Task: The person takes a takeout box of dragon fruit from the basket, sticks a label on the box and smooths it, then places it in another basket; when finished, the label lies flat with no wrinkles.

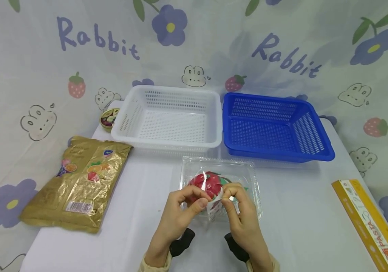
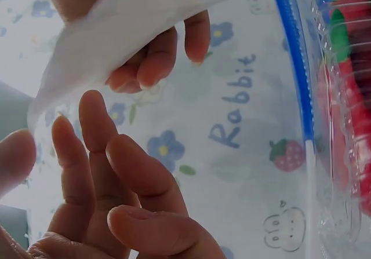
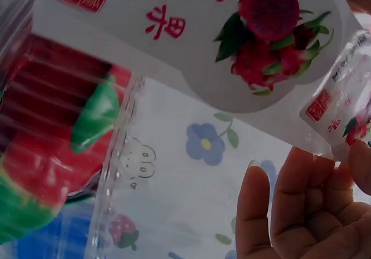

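From the near side, the head view looks down across the table [image 1: 302,219]; both close wrist views, seemingly tipped sideways, face the far backdrop [image 2: 243,172], sharing the clear box [image 1: 248,177].

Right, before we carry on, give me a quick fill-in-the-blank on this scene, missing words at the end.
Right of the white basket stands a ____ basket.
The clear container with red fruit sits closer to the camera than both ____.
The right hand pinches a label whose large characters are ____.
The yellow box carries the English word ____.

Missing words: blue; baskets; red; PASTA.
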`<state>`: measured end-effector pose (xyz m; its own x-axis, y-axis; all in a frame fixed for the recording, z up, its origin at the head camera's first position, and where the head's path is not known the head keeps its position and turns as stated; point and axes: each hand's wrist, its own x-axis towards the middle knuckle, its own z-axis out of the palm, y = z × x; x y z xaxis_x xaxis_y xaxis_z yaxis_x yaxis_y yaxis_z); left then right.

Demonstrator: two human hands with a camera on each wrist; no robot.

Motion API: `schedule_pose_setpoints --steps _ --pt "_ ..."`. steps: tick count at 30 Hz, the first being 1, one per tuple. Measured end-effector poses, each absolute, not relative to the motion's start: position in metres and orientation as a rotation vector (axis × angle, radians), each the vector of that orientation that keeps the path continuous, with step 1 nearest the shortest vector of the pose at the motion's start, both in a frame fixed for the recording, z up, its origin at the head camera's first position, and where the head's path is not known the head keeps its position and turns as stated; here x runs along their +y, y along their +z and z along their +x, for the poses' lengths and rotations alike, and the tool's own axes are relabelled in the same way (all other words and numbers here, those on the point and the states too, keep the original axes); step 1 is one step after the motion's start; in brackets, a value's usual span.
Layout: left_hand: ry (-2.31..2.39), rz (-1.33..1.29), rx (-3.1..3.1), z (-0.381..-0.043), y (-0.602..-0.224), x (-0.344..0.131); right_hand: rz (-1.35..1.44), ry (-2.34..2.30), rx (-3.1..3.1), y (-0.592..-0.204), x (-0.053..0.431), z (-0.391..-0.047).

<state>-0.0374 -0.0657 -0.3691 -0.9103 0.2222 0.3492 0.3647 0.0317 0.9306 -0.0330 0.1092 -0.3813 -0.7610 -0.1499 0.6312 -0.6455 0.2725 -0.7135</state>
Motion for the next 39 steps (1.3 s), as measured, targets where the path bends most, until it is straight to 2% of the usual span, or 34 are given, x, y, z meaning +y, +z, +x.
schedule_pose_setpoints --steps 5,13,18,31,39 --pt "-1.935 -0.525 -2.190 -0.039 -0.372 -0.066 0.716 1.505 -2.099 -0.381 0.108 -0.032" --pt "-1.905 -0.098 -2.312 -0.046 -0.376 -0.085 0.696 1.623 -2.002 -0.380 0.115 -0.030" --pt "-1.937 0.069 -2.317 -0.052 -0.378 -0.105 0.706 1.817 -1.819 -0.382 0.123 -0.034" --pt "-1.599 0.443 -2.545 -0.078 -0.396 -0.156 0.157 1.948 -1.988 -0.384 0.132 -0.047" --pt "-1.443 0.509 -2.728 -0.090 -0.402 -0.170 0.138 1.776 -2.183 -0.393 0.130 -0.056"
